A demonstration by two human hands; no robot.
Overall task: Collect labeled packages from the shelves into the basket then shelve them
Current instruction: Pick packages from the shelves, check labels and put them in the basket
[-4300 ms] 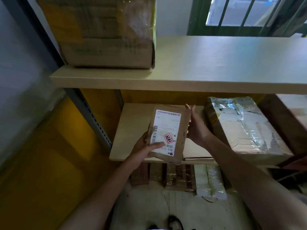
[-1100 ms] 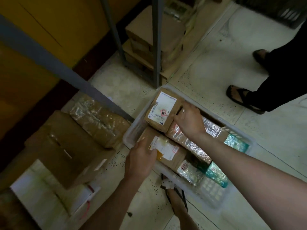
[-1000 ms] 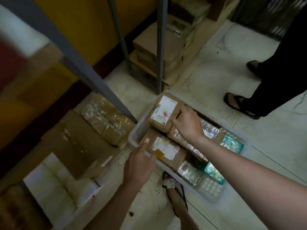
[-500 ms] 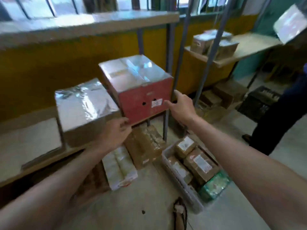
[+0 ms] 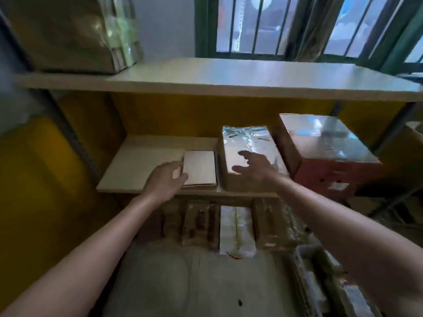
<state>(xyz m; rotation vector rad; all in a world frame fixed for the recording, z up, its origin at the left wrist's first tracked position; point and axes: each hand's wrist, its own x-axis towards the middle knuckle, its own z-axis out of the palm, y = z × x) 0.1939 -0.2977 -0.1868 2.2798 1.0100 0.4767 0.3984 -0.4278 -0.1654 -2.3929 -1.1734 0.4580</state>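
Left hand [image 5: 166, 180]: seen curled at flat box [image 5: 199, 168] left edge; grip cannot be told.
Right hand [image 5: 254, 167]: held spread open, right of flat box.

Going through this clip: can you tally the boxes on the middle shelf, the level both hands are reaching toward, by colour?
pale flat box: 1
brown box wrapped in shiny tape: 1
red box with a shiny top: 1
Total: 3
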